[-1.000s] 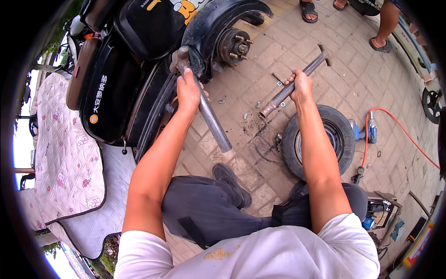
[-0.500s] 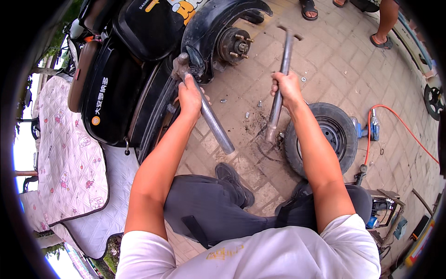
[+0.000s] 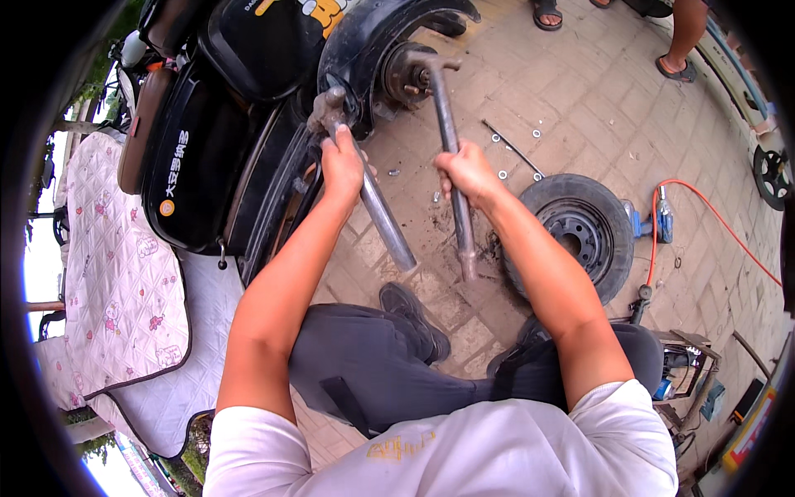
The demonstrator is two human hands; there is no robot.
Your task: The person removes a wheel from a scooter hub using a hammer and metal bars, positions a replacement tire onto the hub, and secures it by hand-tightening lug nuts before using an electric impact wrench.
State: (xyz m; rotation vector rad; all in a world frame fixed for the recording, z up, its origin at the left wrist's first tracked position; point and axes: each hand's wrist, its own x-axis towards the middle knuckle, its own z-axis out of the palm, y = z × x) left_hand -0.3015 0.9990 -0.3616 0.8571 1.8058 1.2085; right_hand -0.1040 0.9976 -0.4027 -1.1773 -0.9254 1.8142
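The right hand [image 3: 469, 176] is wrapped around a metal bar with a crossed top [image 3: 446, 116], held up so its top shows in front of the bare wheel hub [image 3: 399, 73]. The left hand [image 3: 341, 171] grips a big hammer [image 3: 385, 217] near its head, by the black scooter [image 3: 225, 149]. The step in hand looks like holding both tools up by the hub; the next move seems to call for a tight grip and careful aim. A loose wheel [image 3: 595, 232] lies on the paved ground [image 3: 629, 137], with small metal rings [image 3: 503, 175] near its far edge. The bar's top hides part of the hub; I can't tell if they touch. Some fingertips are hidden. Another person's leg [image 3: 687, 40] is cut off above.
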